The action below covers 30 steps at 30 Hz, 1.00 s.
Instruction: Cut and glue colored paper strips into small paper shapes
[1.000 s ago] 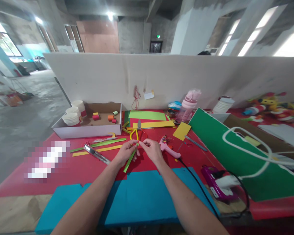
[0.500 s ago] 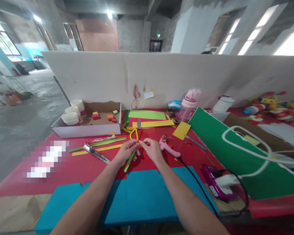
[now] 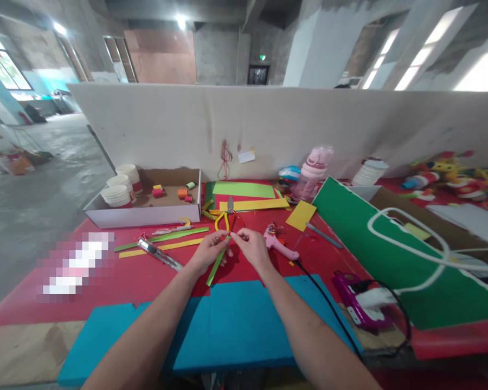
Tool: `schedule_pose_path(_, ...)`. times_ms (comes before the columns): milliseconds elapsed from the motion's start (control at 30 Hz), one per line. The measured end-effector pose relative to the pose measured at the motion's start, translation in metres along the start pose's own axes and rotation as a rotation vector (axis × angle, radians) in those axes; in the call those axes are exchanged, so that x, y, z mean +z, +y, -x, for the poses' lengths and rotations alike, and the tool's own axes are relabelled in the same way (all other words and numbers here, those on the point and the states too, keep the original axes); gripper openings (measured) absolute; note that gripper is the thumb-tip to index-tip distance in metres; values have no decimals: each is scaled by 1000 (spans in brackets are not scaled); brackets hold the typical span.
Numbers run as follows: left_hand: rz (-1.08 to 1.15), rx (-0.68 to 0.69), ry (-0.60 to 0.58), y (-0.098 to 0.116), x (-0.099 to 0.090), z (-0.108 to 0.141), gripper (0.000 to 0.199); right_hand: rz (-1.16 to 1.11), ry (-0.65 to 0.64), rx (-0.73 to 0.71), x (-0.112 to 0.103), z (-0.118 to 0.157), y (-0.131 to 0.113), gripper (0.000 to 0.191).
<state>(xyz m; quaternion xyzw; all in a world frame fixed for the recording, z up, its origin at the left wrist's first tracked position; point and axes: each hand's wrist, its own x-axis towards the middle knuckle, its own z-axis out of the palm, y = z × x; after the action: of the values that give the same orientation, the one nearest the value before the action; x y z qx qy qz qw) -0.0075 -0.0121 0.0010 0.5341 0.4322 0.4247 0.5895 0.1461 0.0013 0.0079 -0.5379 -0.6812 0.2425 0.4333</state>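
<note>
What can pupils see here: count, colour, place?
Held narrow paper strip: one, green, centre
Metal pliers: one, yellow and red, beyond strip
Slim utility knife: one, silver, left
Plastic glue gun: one, pink, right
Shallow cardboard box: one, white, back left
Paper cups: several, white, in it
Paper rolls: several, multicoloured, in it
Plastic bottle: one, pink, back right
Socket block: one, purple, front right
Open box: one, green outside, right
Left hand: one, bare, on strip
Right hand: one, bare, beside it
</note>
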Motion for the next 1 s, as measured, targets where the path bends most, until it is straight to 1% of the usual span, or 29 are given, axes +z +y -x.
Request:
schedule_pose_path(233,-42,-1,52,1,0,-1,45,-20,-15,0,3,0,2,34)
schedule_pose_path(300,-49,29,72,3,1,-2,42,-12,-30,2,3,0,2,34)
schedule_pose_path(367,-45,77,119,4,2,-3,37,-4,-22,-23,1,1,-2,33)
schedule_pose_path(433,4,113,217,5,0,-4,34,13,78,-108,-3,3,-10,28)
schedule_pose_path(500,129,110,350,6,-5,-6,32,20,234,-223,-9,7,-19,24)
schedule_pose_path(533,206,102,415,7,-9,-7,32,6,281,-264,-11,9,-23,23)
schedule_pose_path(567,281,92,471,8,-13,-8,32,-20,290,-287,-12,11,-26,22)
schedule_pose_path(600,347,87,518,9,-17,-8,32,-54,262,-292,-11,13,-28,21)
schedule_pose_path(667,443,87,565,11,-23,-9,31,-136,115,-238,-5,15,-27,23)
schedule_pose_path(733,495,88,543,13,-22,-9,33,-266,-48,-127,6,14,-22,22)
schedule_pose_path(767,504,86,506,12,-19,-8,33,-365,-87,-56,13,13,-18,21)
schedule_pose_path(833,480,73,407,9,-9,-7,32,-589,-89,85,23,10,-12,26)
schedule_pose_path(900,419,60,310,4,3,-6,29,-770,-90,198,29,8,-9,32)
schedule_pose_path(1000,324,82,215,-2,14,-5,27,-897,-125,305,29,7,-9,36)
